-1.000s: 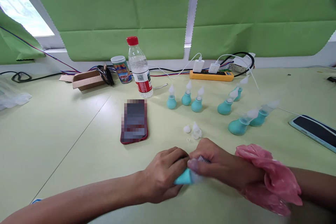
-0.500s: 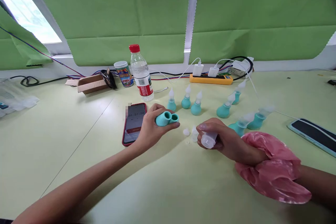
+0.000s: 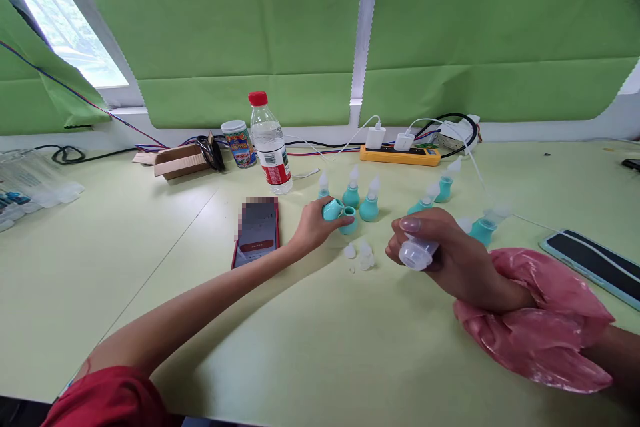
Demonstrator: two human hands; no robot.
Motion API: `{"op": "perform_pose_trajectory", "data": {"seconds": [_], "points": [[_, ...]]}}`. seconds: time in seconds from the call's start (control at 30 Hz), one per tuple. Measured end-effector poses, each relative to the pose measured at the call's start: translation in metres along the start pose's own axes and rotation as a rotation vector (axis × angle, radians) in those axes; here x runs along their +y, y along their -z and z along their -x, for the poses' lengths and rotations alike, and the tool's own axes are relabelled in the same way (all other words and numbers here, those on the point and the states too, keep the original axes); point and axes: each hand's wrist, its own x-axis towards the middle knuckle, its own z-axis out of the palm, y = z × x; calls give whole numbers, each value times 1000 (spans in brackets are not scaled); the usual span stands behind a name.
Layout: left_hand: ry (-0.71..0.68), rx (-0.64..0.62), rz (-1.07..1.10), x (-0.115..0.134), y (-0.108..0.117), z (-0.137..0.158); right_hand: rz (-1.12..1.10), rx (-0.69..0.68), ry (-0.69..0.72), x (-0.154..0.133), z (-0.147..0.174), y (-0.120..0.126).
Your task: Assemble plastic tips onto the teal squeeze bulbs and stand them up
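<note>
My left hand point(image 3: 314, 225) is closed around a tilted teal rubber squeeze bulb point(image 3: 332, 209), its open mouth facing me. A second open teal bulb point(image 3: 348, 221) is at its thumb tip, seemingly on the table; I cannot tell whether it is still gripped. My right hand point(image 3: 445, 247), with a pink plastic bag point(image 3: 535, 320) around its wrist, is closed on a translucent plastic nozzle piece point(image 3: 419, 252), its wide end towards me. Between the hands lie small clear plastic parts point(image 3: 367, 256) and a white tip point(image 3: 349, 251).
Several teal bulbs with clear tips point(image 3: 369, 207) stand behind my hands, others lean at right. A water bottle point(image 3: 273, 153), can point(image 3: 239, 145), cardboard box point(image 3: 181, 161) and power strip point(image 3: 400, 155) line the back. Phones lie left point(image 3: 257, 230) and right point(image 3: 595, 260).
My left hand has moved right and away from me, bringing the two bulbs down among the standing ones. My right hand has shifted slightly right with the nozzle piece.
</note>
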Motion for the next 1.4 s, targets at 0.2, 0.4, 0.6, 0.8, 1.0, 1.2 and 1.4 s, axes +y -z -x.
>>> {"op": "perform_pose_trajectory", "data": {"seconds": [0.2, 0.4, 0.6, 0.8, 1.0, 1.2, 1.4], "points": [[-56, 130, -183, 4, 10, 12, 12, 33, -5, 1, -2, 1], [-50, -30, -282, 3, 10, 24, 1, 18, 9, 3, -3, 1], [-46, -73, -255, -3, 10, 23, 8, 7, 20, 5, -6, 3], [-110, 105, -196, 6, 18, 34, 273, -83, 112, 19, -13, 4], [-388, 12, 152, 25, 19, 76, 701, -171, 289, 56, -10, 3], [-280, -87, 408, 17, 4, 83, 885, -84, 567, 84, -7, 4], [-22, -168, 512, 11, 0, 80, 856, -78, 465, 92, -11, 7]]}}
